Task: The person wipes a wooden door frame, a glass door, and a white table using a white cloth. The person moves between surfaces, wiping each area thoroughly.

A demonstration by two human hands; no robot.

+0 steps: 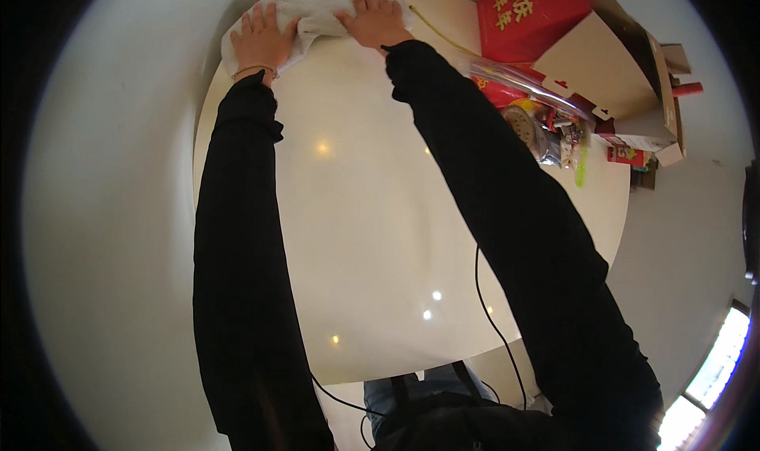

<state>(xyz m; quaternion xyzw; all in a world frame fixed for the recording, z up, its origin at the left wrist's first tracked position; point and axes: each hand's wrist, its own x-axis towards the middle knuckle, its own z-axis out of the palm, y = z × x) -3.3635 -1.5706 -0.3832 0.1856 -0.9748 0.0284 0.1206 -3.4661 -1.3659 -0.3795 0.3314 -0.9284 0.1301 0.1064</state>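
A whitish cloth [320,5], possibly a towel, lies bunched along the far edge of a glossy cream tabletop [356,201]. My left hand [262,42] rests palm down on its left part, fingers spread, with a thin bracelet at the wrist. On the cloth's right part lies my right hand [377,18], also flat with the fingers apart. Both arms reach far forward in black sleeves. Some cloth is hidden under the palms, and neither hand visibly grips it.
Right of my right arm stand a red package [531,17] with gold writing, an opened cardboard box [611,71], a clear plastic tube [528,86] and small packets [561,133]. A yellow cord [439,30] runs near the cloth. A black cable [493,320] hangs by my right sleeve.
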